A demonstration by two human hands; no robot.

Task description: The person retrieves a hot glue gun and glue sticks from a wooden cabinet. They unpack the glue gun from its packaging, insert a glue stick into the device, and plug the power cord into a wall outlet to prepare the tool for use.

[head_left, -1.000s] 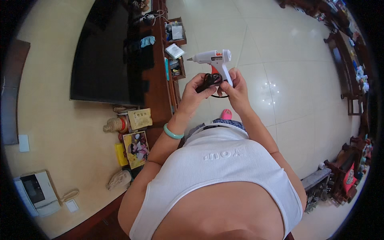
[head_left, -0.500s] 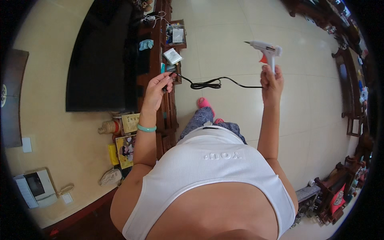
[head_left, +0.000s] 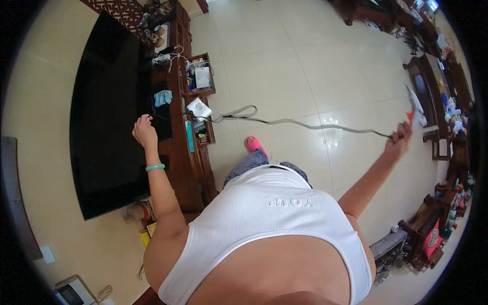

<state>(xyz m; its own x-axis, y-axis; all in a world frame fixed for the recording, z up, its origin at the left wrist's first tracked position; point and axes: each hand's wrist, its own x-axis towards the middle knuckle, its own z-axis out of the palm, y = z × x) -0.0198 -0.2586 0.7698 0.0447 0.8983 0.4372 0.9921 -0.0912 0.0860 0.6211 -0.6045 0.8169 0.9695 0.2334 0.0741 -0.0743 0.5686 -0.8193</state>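
My right hand (head_left: 398, 138), stretched out to the right, grips a white glue gun (head_left: 417, 109) with a red trigger, its nozzle pointing up in the frame. A black cord (head_left: 345, 128) runs from it leftward through the air in waves, with a loop near the middle. My left hand (head_left: 145, 130), wearing a green bangle (head_left: 155, 167), is out at the left in front of a large black screen (head_left: 104, 101). Its fingertips are pinched on the cord's far end, which is hard to make out against the dark screen.
A wooden cabinet (head_left: 180, 173) under the screen has open drawers (head_left: 210, 84) with small items and a light blue cloth (head_left: 162, 97) on top. Carved wooden furniture (head_left: 426, 76) lines the right. Tiled floor (head_left: 274, 71) and my pink slipper (head_left: 254, 144) lie below.
My hands have moved far apart. The bundled cord has stretched out between them, the glue gun moved right and my left hand moved left toward the screen.
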